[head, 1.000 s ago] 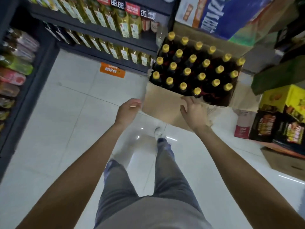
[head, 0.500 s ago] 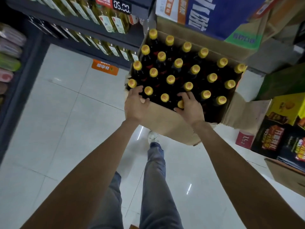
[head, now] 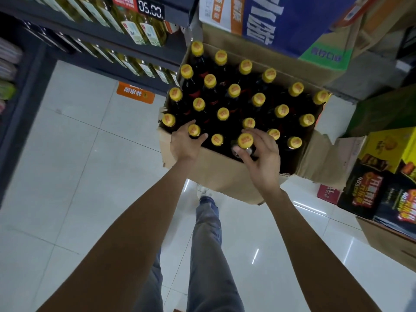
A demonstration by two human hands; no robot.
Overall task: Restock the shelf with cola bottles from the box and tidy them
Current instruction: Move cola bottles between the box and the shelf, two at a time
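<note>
Now our right hand [head: 262, 159] has raised 1 bottle [head: 245, 143] above its neighbours in the box [head: 216, 170], gripping its neck, while our left hand [head: 185, 143] clasps another bottle [head: 194, 131] still seated there.

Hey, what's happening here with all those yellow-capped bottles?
A person is standing over an open cardboard box packed with dark cola bottles. The left hand grips the neck of one bottle in the near row, and the right hand holds another bottle, which sits a little higher than its neighbours. Neither is out of the box yet.
</note>
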